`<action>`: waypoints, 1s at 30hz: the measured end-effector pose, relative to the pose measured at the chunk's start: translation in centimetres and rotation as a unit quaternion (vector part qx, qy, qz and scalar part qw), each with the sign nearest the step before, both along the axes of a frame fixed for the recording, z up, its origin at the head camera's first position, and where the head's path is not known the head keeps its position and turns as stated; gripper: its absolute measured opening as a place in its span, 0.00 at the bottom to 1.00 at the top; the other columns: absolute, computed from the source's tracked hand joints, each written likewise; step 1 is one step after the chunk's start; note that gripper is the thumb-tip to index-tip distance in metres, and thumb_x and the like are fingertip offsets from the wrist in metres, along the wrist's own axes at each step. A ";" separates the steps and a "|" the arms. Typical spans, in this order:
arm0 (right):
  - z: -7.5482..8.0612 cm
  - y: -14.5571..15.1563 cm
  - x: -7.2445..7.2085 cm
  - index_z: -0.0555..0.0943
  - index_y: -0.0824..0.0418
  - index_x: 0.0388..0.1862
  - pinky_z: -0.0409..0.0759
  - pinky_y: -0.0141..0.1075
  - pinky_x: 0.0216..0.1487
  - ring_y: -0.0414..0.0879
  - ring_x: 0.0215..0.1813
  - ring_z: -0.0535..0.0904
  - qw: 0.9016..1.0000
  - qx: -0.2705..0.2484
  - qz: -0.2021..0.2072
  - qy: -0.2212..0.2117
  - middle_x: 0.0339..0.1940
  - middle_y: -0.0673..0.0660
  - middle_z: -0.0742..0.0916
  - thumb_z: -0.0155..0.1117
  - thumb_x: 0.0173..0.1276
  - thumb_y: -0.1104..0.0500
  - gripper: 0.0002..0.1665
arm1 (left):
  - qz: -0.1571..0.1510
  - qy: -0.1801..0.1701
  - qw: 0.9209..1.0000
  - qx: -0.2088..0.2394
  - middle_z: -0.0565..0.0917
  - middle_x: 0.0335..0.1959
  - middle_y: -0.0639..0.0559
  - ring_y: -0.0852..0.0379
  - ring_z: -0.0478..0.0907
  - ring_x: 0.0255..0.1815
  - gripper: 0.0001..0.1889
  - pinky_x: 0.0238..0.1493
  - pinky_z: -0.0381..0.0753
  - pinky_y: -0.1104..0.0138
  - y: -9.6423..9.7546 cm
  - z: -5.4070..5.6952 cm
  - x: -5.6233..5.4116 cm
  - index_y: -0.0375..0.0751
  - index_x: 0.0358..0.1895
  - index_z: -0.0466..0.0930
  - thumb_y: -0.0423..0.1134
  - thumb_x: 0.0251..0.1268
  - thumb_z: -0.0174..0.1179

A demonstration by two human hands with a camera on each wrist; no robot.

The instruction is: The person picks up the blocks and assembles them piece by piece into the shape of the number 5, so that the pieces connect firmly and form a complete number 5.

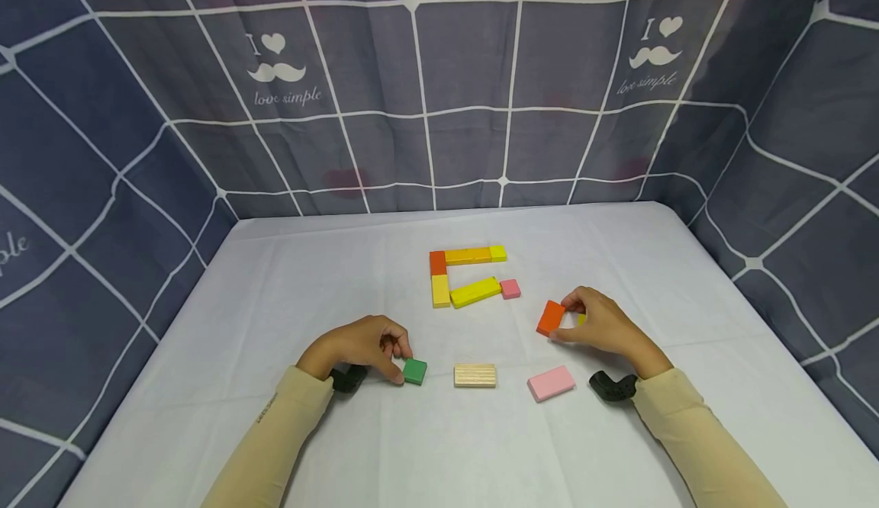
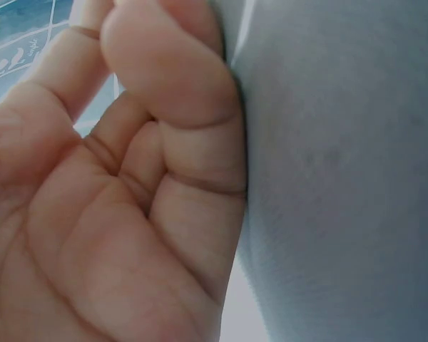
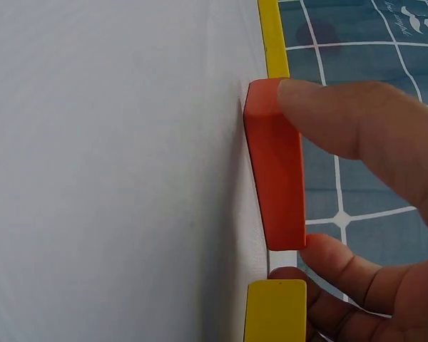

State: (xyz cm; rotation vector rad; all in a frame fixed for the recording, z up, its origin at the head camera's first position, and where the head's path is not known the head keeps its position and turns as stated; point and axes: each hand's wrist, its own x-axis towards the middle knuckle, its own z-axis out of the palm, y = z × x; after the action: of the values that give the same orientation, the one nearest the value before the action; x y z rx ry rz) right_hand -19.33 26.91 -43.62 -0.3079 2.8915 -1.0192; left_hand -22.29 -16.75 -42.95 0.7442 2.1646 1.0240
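Handling of two separate blocks seems to be the step in hand. The right hand [image 1: 599,320] pinches an orange block [image 1: 550,317] end to end between thumb and finger; a yellow block [image 3: 276,313] lies just beside those fingers, and whether they touch it is unclear. The left hand [image 1: 367,344] is narrow, thumb and index finger apparently pinching the left side of a green block [image 1: 415,371]. Between the hands lie a ridged beige block [image 1: 474,375] and a pink block [image 1: 552,383]; farther off, a red-orange block [image 1: 438,263] meets an amber bar [image 1: 468,256]. Moving the orange block next would probably call for even pressure at both ends and clearance from its yellow neighbour.
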 end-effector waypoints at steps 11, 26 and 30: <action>0.0 -0.1 -0.7 0.83 0.70 0.57 0.78 0.58 0.63 0.59 0.55 0.80 0.998 -0.022 0.058 0.012 0.53 0.63 0.87 0.87 0.58 0.57 0.33 | -0.001 0.002 1.000 0.001 0.82 0.29 0.54 0.59 0.73 0.31 0.12 0.35 0.73 0.73 -0.1 -0.1 0.0 0.41 0.35 0.89 0.29 0.50 0.84; 0.0 -0.8 -1.6 0.84 0.68 0.63 0.77 0.59 0.67 0.59 0.57 0.79 0.997 -0.021 0.079 -0.018 0.57 0.64 0.86 0.87 0.59 0.59 0.35 | -0.006 0.002 1.000 0.007 0.83 0.30 0.55 0.60 0.73 0.31 0.12 0.34 0.73 0.73 0.0 -0.1 -0.1 0.40 0.35 0.89 0.29 0.49 0.84; 0.2 -1.1 -1.8 0.85 0.67 0.63 0.79 0.55 0.63 0.57 0.55 0.78 0.996 -0.015 0.080 -0.023 0.55 0.62 0.86 0.87 0.59 0.58 0.34 | -0.005 0.003 1.000 0.002 0.83 0.30 0.56 0.60 0.73 0.31 0.12 0.34 0.73 0.73 0.1 -0.1 -0.1 0.41 0.36 0.89 0.29 0.50 0.84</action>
State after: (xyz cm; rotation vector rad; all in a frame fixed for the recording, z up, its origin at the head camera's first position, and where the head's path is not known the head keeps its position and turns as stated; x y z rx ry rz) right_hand -21.13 25.84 -43.46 -0.5012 2.7611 -1.0299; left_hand -22.35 -16.70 -43.02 0.7606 2.1621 1.0215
